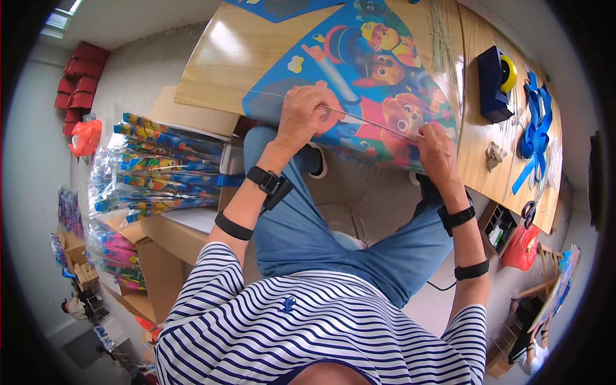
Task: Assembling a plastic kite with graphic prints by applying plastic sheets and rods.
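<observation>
1. Rod (378, 126), thin and straight, lies across the upper centre of the frame, above the cartoon-printed blue sheet (385, 69), sloping down toward the right.
2. Left hand (300, 117), at upper centre: its fingers are curled and pinch the rod, which also shows beyond the hand toward the left.
3. Right hand (437, 153), right of centre: thumb and forefinger grip the rod near the sheet's right edge; the other fingers are bent in.
4. Beneath both hands, the sheet is spread on the wooden table (208, 67), with part of another blue printed sheet (282, 8) at the top edge.
5. At upper right, a bundle of thin rods (440, 37) lies beside a dark blue tape dispenser (491, 90) with a yellow tape roll (508, 74); further right is a tangle of blue ribbon (536, 131).
6. Scissors (529, 212) lie by the table's lower right edge, above a red plastic bag (521, 249).
7. At left, clear-wrapped colourful packages (167, 168) are stacked above an open cardboard box (162, 276).
</observation>
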A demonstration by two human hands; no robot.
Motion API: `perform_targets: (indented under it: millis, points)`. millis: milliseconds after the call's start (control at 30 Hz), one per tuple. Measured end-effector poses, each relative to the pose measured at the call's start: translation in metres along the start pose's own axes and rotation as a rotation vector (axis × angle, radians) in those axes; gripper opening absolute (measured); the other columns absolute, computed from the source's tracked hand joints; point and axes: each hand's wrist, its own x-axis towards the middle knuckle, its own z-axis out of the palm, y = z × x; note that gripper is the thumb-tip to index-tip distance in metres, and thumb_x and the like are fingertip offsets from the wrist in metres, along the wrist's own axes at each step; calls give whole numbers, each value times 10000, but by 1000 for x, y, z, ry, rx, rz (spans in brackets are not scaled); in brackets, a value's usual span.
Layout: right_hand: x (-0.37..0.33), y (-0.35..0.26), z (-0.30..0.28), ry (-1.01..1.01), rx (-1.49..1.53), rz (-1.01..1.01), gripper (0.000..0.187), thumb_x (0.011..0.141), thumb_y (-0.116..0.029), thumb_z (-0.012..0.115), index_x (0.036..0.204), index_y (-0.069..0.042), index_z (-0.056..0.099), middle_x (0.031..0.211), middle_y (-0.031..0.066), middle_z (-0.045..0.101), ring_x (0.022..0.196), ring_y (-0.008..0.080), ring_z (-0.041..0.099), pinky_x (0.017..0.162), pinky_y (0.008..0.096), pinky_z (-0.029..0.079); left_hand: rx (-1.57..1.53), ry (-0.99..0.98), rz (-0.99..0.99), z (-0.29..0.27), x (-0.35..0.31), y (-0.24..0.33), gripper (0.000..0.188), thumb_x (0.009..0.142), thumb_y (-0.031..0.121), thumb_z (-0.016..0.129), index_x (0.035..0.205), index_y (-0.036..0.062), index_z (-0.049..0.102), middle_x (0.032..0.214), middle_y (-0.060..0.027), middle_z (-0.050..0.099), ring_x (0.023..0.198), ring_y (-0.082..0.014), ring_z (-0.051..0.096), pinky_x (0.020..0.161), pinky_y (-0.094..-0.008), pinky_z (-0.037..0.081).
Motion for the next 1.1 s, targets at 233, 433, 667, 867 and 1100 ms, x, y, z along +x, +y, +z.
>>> perform_targets:
  millis: [233, 433, 667, 867, 1100]
  points:
    - [-24, 9, 1, 167, 93, 423, 140, 810, -92, 680, 922, -63, 602, 842, 132, 617, 759, 352, 618, 668, 433, 488, 149, -94, 95, 5, 4, 5, 146, 697, 158, 762, 799, 168, 658, 988, -8, 627, 967, -243, 564, 841, -391, 414]
    - [-25, 3, -5, 159, 183, 538, 93, 793, -66, 674, 866, -61, 618, 850, 129, 612, 766, 358, 614, 679, 435, 487, 212, -139, 6, 9, 12, 16, 88, 761, 78, 679, 829, 132, 693, 1000, -33, 659, 980, -278, 567, 882, -407, 424]
    - [1, -20, 11, 180, 102, 249, 92, 782, -117, 683, 859, -92, 640, 844, 127, 549, 829, 335, 590, 703, 427, 482, 314, -87, 113, 14, 9, 4, 171, 700, 176, 759, 806, 142, 629, 1037, -55, 606, 962, -275, 548, 823, -441, 413]
    - [0, -15, -2, 212, 58, 132, 40, 767, -58, 594, 797, -66, 619, 799, 127, 565, 754, 319, 609, 631, 432, 479, 239, -182, 88, 7, 31, 31, 96, 770, 94, 673, 826, 90, 595, 909, -61, 580, 937, -286, 539, 814, -421, 421]
    - [-7, -2, -11, 289, 37, 69, 94, 749, -43, 603, 840, -58, 621, 789, 111, 565, 755, 307, 604, 651, 421, 489, 184, -191, 106, 13, 42, 42, 61, 783, 53, 628, 815, 59, 577, 850, -86, 577, 894, -296, 544, 803, -410, 424]
